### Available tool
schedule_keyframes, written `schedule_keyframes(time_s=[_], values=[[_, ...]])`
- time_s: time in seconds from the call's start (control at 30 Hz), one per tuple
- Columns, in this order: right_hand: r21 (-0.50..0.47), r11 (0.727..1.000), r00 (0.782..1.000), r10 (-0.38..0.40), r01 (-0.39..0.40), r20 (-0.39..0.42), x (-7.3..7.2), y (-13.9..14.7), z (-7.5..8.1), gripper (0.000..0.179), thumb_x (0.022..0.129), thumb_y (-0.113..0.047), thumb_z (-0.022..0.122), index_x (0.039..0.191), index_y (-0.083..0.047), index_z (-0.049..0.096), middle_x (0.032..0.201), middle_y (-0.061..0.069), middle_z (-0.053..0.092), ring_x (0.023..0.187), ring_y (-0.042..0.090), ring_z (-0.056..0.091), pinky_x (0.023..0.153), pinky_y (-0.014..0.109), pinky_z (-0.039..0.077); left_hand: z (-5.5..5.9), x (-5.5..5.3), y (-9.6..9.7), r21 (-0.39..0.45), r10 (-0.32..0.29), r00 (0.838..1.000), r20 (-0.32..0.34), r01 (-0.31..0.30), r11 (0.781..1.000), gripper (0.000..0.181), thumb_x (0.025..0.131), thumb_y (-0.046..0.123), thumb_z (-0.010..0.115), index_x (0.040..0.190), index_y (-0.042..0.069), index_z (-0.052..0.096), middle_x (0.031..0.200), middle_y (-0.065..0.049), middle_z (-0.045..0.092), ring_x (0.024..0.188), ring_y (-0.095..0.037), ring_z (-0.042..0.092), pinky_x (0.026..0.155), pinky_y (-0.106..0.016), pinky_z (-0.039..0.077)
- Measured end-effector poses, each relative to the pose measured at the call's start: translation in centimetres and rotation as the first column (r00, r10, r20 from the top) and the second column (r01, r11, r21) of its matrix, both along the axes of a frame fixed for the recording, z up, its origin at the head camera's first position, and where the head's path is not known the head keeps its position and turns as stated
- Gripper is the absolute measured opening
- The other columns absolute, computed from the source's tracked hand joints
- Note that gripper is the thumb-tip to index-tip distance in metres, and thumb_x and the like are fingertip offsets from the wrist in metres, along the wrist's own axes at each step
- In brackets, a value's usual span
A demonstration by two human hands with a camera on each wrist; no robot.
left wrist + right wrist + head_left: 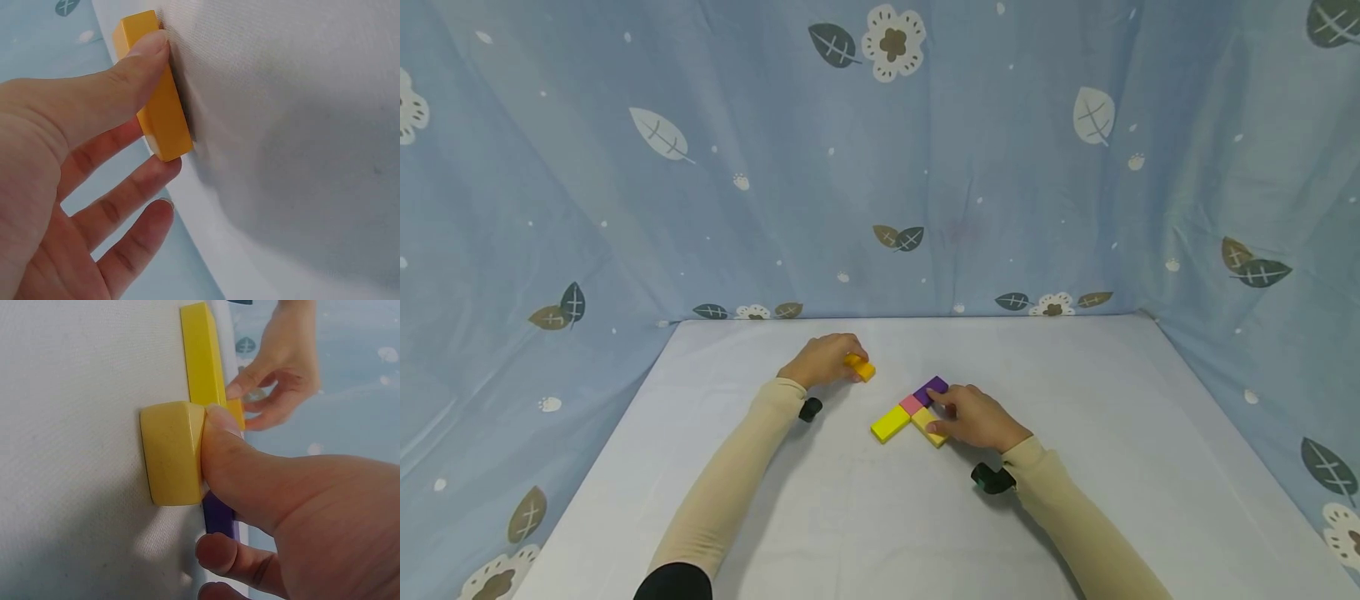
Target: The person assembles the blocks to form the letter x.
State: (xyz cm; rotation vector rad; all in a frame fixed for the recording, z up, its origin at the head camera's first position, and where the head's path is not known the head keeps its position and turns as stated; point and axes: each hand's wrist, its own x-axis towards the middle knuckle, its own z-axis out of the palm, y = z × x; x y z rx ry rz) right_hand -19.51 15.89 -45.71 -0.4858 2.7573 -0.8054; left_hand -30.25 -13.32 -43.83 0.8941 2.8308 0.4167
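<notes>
My left hand pinches an orange block between thumb and fingers, close over the white table at the back left of the other blocks. In the head view a purple block, a small pink block and a bright yellow block lie end to end in a slanted row. From the pink one a pale yellow block branches off toward the front right. My right hand rests at this group, its thumb touching the pale yellow block and its index fingertip at the purple one.
A white cloth covers the table. Behind and beside it hangs a blue curtain with leaf and flower prints. Dark wrist cameras sit under both wrists, low over the table.
</notes>
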Motion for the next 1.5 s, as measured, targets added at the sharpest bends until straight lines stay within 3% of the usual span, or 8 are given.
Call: schedule_keyframes(time_s=[0.23, 0.47, 0.7, 0.97, 1.2, 1.33, 1.5], values=[[-0.010, 1.000, 1.000, 0.015, -0.015, -0.003, 0.0, 0.1, 0.1, 0.064, 0.090, -0.028, 0.082, 0.145, -0.006, 0.058, 0.082, 0.000, 0.058, 0.076, 0.015, 0.050, 0.059, 0.024, 0.040, 0.2, -0.1, 0.1, -0.003, -0.017, 1.000, -0.010, 0.017, 1.000, 0.037, 0.087, 0.029, 0.085, 0.121, 0.017, 0.077, 0.122, 0.000, 0.071, 0.109, -0.021, 0.064, 0.101, -0.045, 0.054], [-0.003, 1.000, 1.000, 0.007, -0.007, 0.008, -0.1, 0.1, 0.1, 0.065, 0.090, -0.030, 0.081, 0.146, -0.007, 0.058, 0.092, 0.003, 0.066, 0.079, 0.015, 0.051, 0.062, 0.025, 0.042, 0.4, 0.0, 0.3, -0.013, -0.017, 1.000, -0.016, 0.017, 1.000, 0.038, 0.086, 0.031, 0.085, 0.121, 0.018, 0.077, 0.120, 0.001, 0.071, 0.108, -0.020, 0.063, 0.101, -0.043, 0.054], [-0.002, 1.000, 1.000, 0.010, -0.010, 0.015, -0.1, 0.1, 0.0, 0.065, 0.090, -0.030, 0.081, 0.147, -0.008, 0.057, 0.080, 0.001, 0.057, 0.074, 0.015, 0.049, 0.058, 0.024, 0.038, 0.6, 0.3, 0.6, -0.021, -0.050, 0.998, -0.043, 0.049, 0.999, 0.036, 0.086, 0.030, 0.084, 0.120, 0.017, 0.077, 0.120, 0.000, 0.071, 0.109, -0.021, 0.063, 0.102, -0.044, 0.054], [0.006, 1.000, 1.000, 0.009, -0.009, 0.018, -0.1, -0.1, 0.1, 0.066, 0.090, -0.030, 0.081, 0.147, -0.008, 0.057, 0.080, 0.001, 0.057, 0.075, 0.015, 0.050, 0.060, 0.024, 0.039, 0.9, 0.4, 1.0, -0.028, -0.077, 0.996, -0.051, 0.076, 0.997, 0.035, 0.088, 0.027, 0.083, 0.121, 0.018, 0.077, 0.120, 0.000, 0.071, 0.110, -0.020, 0.065, 0.102, -0.042, 0.055], [0.006, 1.000, 1.000, 0.010, -0.010, 0.015, -0.1, -0.1, 0.2, 0.066, 0.089, -0.030, 0.082, 0.146, -0.007, 0.057, 0.108, 0.008, 0.073, 0.081, 0.016, 0.051, 0.063, 0.024, 0.041, 1.1, 0.7, 1.3, -0.032, -0.075, 0.996, -0.048, 0.073, 0.997, 0.034, 0.088, 0.027, 0.083, 0.120, 0.019, 0.077, 0.120, 0.002, 0.071, 0.113, -0.020, 0.064, 0.102, -0.043, 0.055], [0.001, 1.000, 1.000, 0.014, -0.014, 0.020, -0.2, 0.0, 0.1, 0.066, 0.090, -0.030, 0.081, 0.147, -0.007, 0.056, 0.093, 0.006, 0.068, 0.076, 0.015, 0.049, 0.059, 0.024, 0.038, 1.1, 0.8, 1.5, -0.028, -0.080, 0.995, -0.053, 0.079, 0.997, 0.034, 0.087, 0.026, 0.084, 0.120, 0.019, 0.078, 0.122, 0.001, 0.071, 0.114, -0.021, 0.064, 0.104, -0.044, 0.054], [0.005, 1.000, 1.000, 0.022, -0.022, 0.020, -0.3, 0.1, 0.0, 0.066, 0.090, -0.030, 0.081, 0.147, -0.007, 0.056, 0.075, 0.000, 0.051, 0.071, 0.015, 0.047, 0.057, 0.023, 0.036, 1.0, 0.7, 1.8, -0.033, -0.088, 0.994, -0.062, 0.086, 0.996, 0.034, 0.088, 0.028, 0.083, 0.120, 0.021, 0.077, 0.123, 0.002, 0.070, 0.115, -0.020, 0.064, 0.105, -0.043, 0.054]])
